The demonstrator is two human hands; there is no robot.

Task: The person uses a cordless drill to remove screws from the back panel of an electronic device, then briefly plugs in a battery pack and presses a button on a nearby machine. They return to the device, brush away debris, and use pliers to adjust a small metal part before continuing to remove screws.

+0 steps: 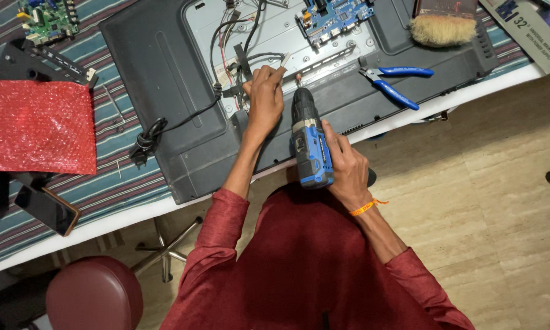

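Observation:
A flat television [165, 85] lies face down on the table with part of its back cover off, showing a metal plate, wires and a blue circuit board [336, 17]. My right hand [348, 162] grips a blue and black cordless drill [310, 137], its bit pointed at the lower edge of the metal plate. My left hand [264, 101] rests on the television just left of the drill tip, pinching a small pale strip [284, 61] between the fingers.
Blue-handled pliers [397, 82] lie on the television to the right, a brush [443, 24] beyond them. A red bubble-wrap sheet [36, 125], a green circuit board [45, 18] and a phone [48, 208] sit at the left on the striped cloth. A maroon stool [94, 293] stands below.

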